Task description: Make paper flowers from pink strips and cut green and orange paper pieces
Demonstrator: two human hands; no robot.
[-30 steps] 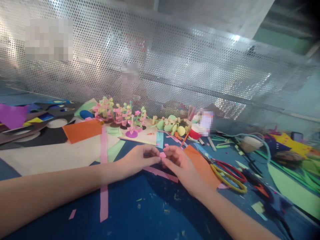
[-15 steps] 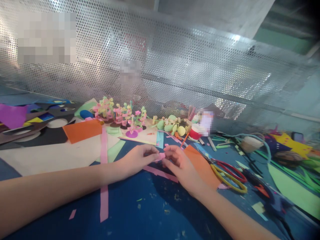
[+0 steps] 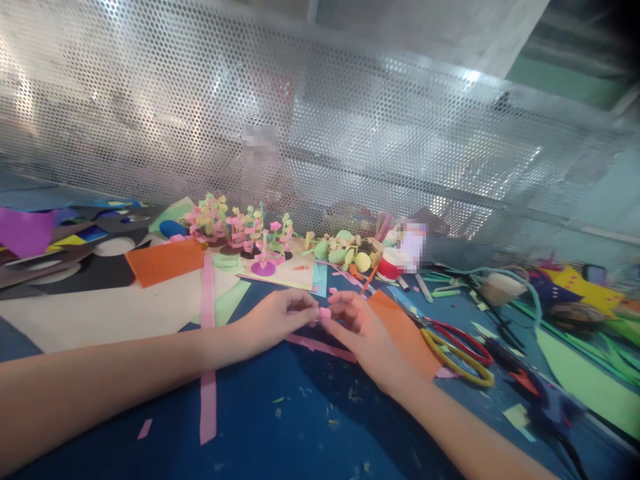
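A small pink piece of paper (image 3: 325, 313) sits between the fingertips of both hands, above the blue table (image 3: 280, 427). My left hand (image 3: 277, 319) pinches its left side with thumb and forefinger. From the right, my right hand (image 3: 363, 330) grips it between thumb and fingers. Below the hands a pink paper strip (image 3: 320, 347) lies flat on the table. Another long pink strip (image 3: 208, 407) runs under my left forearm. An orange sheet (image 3: 400, 333) lies just beyond my right hand, partly covered by it.
Scissors (image 3: 463, 353) with red and yellow handles and a glue gun (image 3: 540, 390) lie at the right. Small pink and green paper figures (image 3: 240, 230) stand at the back before a perforated metal panel (image 3: 340, 133). Paper sheets (image 3: 115, 307) spread over the left side.
The pink paper piece between the fingertips has turned slightly and its flat face shows more plainly. Both hands have stayed almost in place.
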